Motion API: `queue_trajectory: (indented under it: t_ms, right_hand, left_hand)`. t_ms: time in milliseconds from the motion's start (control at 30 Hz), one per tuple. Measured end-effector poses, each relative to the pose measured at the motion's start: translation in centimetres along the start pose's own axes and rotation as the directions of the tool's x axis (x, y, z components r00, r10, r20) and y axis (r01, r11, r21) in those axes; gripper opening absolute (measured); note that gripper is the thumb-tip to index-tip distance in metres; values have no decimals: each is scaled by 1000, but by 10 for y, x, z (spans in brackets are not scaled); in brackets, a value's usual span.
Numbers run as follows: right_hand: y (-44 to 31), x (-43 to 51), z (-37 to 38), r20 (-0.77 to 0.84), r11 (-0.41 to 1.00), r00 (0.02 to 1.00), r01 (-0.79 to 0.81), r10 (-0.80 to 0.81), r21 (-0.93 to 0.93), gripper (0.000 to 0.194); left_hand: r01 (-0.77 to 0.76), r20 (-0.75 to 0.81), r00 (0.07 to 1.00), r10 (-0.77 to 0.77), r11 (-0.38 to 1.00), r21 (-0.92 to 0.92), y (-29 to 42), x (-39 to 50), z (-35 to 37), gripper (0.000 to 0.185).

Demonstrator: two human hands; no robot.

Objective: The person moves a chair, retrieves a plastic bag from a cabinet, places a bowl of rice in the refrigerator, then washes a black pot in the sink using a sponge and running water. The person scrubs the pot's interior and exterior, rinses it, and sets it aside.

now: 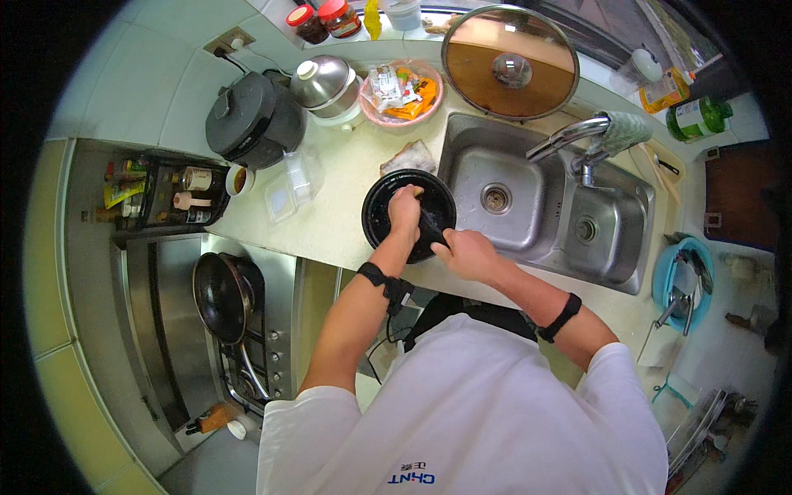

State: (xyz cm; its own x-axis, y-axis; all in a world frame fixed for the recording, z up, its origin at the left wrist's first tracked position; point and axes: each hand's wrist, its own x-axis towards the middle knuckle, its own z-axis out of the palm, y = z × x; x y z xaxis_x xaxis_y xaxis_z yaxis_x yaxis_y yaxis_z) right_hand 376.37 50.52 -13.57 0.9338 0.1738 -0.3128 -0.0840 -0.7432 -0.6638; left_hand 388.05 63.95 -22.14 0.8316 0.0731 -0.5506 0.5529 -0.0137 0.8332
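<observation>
A round black pot or bowl (378,213) stands on the pale counter, just left of the steel double sink (529,238). My left hand (405,210) reaches inside it with curled fingers; what the fingertips touch is hidden. At its right rim, my right hand (467,252) has thumb and fingers closed around a dark part, which may be the rim or a handle; I cannot tell which. A folded, worn cloth (409,158) lies just behind the black vessel. Clear plastic containers (291,185) lie open to the left.
Behind are a black air fryer (253,120), a steel-lidded cooker (326,86), a pink basket of packets (402,120) and a large glass lid (510,62). A chrome faucet (566,136) overhangs the sink. A wok (219,297) sits on the stove at left; a blue basin (684,284) holds utensils at right.
</observation>
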Motion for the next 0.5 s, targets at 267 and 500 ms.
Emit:
queue_trajectory:
  t_ms: [267, 500]
  right_hand:
    - [-1, -12, -23, -68, 970, 974, -221, 215, -104, 39]
    - [1, -22, -37, -150, 976, 973, -191, 173, -109, 27]
  left_hand:
    - [149, 32, 985, -171, 923, 355, -20, 48, -29, 33]
    - [-262, 257, 964, -75, -68, 963, -36, 66, -26, 60]
